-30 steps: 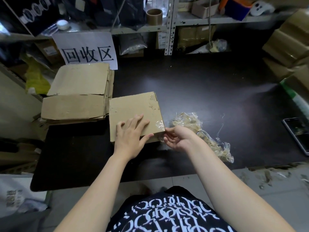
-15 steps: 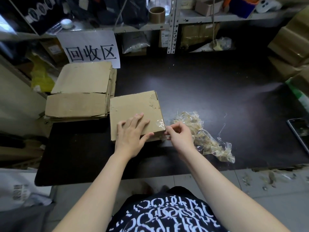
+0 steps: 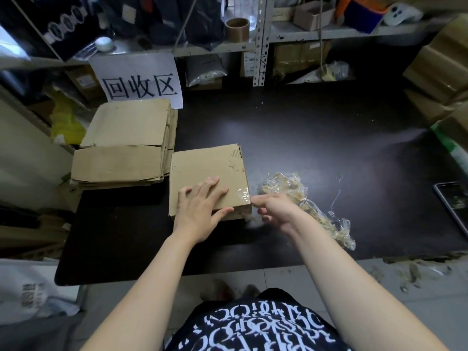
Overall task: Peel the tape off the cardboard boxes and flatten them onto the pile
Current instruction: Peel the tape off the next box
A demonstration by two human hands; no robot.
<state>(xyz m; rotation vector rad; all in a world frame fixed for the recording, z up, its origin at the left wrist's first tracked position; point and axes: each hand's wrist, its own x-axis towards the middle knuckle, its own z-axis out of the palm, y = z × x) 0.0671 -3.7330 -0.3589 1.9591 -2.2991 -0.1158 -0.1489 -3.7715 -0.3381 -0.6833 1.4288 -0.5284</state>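
Note:
A small brown cardboard box [image 3: 206, 168] lies on the dark table [image 3: 316, 138], just right of the pile of flattened boxes [image 3: 124, 148]. My left hand [image 3: 200, 209] presses flat on the box's near part, fingers spread. A patch of clear tape [image 3: 242, 195] wraps the box's near right corner. My right hand [image 3: 276, 211] is at that corner, its fingertips at the tape's edge; motion blur hides whether they pinch it.
A heap of crumpled peeled tape [image 3: 304, 198] lies right of my right hand. A phone [image 3: 453, 201] sits at the table's right edge. Stacked boxes [image 3: 440, 69] stand far right. Shelves with a tape roll [image 3: 237, 29] and a white sign [image 3: 139, 82] line the back.
My right hand has shifted slightly along the box's near right corner, fingertips now stretched toward the tape's edge. The left hand and the box stayed in place.

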